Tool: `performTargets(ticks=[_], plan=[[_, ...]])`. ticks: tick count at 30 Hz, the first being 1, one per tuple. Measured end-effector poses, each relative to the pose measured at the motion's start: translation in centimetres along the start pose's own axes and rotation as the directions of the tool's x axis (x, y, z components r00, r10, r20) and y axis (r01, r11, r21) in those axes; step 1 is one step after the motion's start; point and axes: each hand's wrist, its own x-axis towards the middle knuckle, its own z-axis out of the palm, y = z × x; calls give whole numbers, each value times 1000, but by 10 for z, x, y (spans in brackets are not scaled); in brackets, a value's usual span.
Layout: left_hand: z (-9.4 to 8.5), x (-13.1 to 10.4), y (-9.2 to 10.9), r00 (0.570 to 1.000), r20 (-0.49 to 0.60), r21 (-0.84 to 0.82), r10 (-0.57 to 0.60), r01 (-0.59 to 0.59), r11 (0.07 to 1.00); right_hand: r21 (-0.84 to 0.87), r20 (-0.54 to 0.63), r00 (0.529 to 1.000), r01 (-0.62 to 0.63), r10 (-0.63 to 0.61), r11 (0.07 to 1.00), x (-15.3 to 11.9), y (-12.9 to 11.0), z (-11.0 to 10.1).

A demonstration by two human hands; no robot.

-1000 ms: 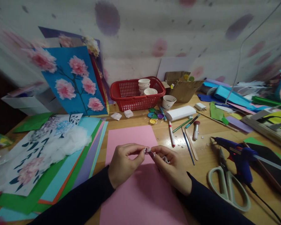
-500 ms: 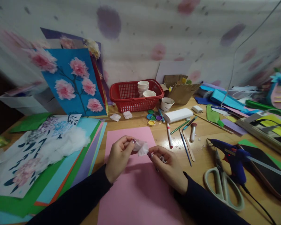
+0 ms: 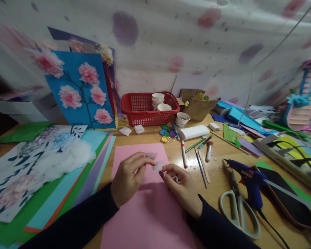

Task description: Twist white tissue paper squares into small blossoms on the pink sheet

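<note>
My right hand (image 3: 182, 188) pinches the edge of a thin, whitish tissue piece (image 3: 158, 166) between thumb and forefinger; my left hand (image 3: 128, 176) is half open, its fingertips at the tissue's left side, their grip unclear; the piece is above the pink sheet (image 3: 142, 221), left of the scissors (image 3: 238, 209); the red basket (image 3: 150, 118) stands on the far side.

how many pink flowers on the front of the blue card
5 on the blue card: the upper-left flower, jutting past the edge, upper-right flower, middle-left flower, middle-right flower and bottom-right flower.
</note>
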Motion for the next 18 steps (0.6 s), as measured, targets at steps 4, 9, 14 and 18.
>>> performTargets(ticks=[4,9,14,18], plan=[[8,-5,5,993,119,16,-18,16,1000,32,25,1000,0,-1,999,0,2,0],[10,-3,6,981,165,-40,-105,113,993,10,11,1000,-3,2,1000,1,2,0],[10,-5,4,973,158,-79,-168,182,980,13,21,1000,-13,13,1000,0,1,1],[11,-5,3,955,148,-146,-256,277,950,3,25,999,-20,20,1000,0,2,0]])
